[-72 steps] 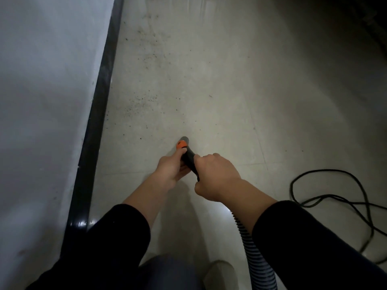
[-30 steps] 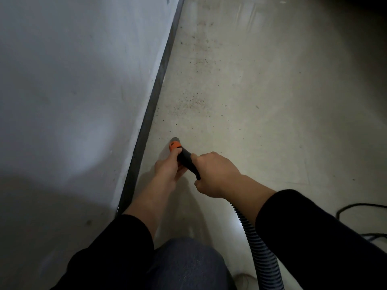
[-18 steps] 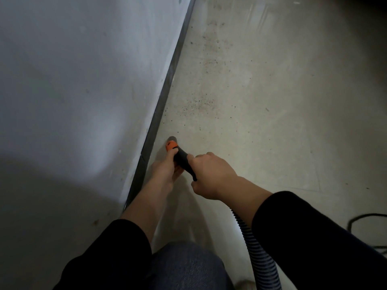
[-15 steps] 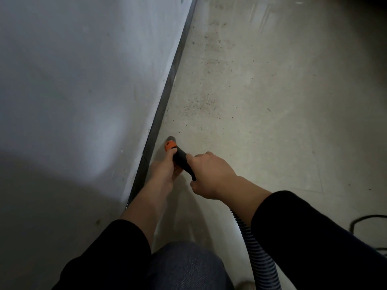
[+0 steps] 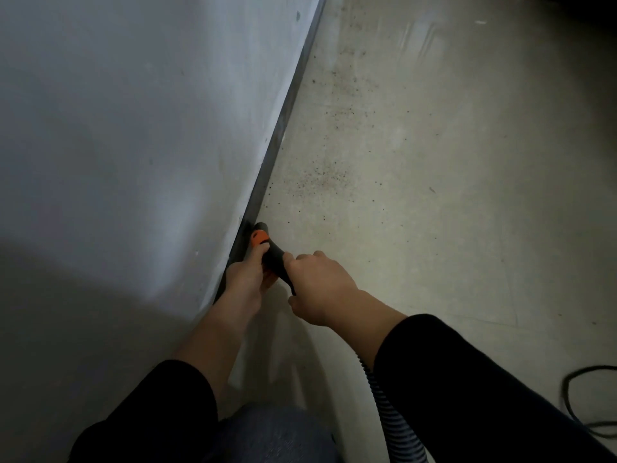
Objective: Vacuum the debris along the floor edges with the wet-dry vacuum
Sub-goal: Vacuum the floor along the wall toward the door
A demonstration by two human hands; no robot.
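Note:
The black vacuum nozzle with an orange collar has its tip on the floor right against the dark baseboard. My left hand grips the nozzle just behind the orange collar. My right hand grips it further back, where the ribbed grey hose begins and runs down under my right sleeve. Dark specks of debris lie scattered on the pale floor ahead of the nozzle, with more debris along the edge further up.
A grey-white wall fills the left side. A black power cord loops on the floor at the lower right. My knee in blue trousers is at the bottom.
The nozzle has moved left from the open floor up to the baseboard, with both hands still on it. The view has turned so the wall fills more of the left.

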